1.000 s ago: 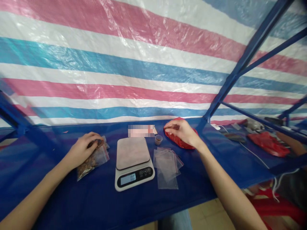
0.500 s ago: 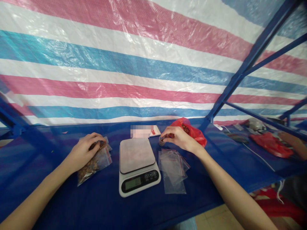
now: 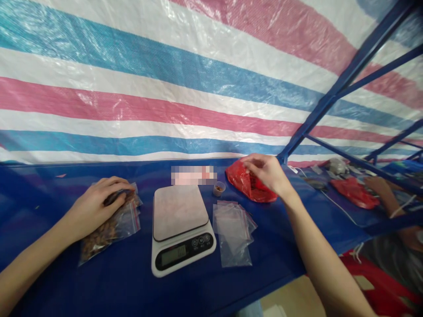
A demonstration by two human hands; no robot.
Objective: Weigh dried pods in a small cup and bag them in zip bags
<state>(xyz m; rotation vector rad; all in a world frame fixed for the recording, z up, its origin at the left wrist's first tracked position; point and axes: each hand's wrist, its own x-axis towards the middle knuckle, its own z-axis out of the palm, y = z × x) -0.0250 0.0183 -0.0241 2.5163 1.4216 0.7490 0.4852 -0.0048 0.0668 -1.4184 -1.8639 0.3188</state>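
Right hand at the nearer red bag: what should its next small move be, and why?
Perhaps the right hand should dip its fingertips into the nearer red bag and pinch a few dark pieces. It is at the bag's open mouth, where the pieces show, and the small clear cup nearby looks only partly filled.

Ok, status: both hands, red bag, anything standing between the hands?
Left hand on clear bag of brown pieces. Right hand at mouth of open red bag, contents showing. Scale between hands, reads 0.0; small cup beside red bag.
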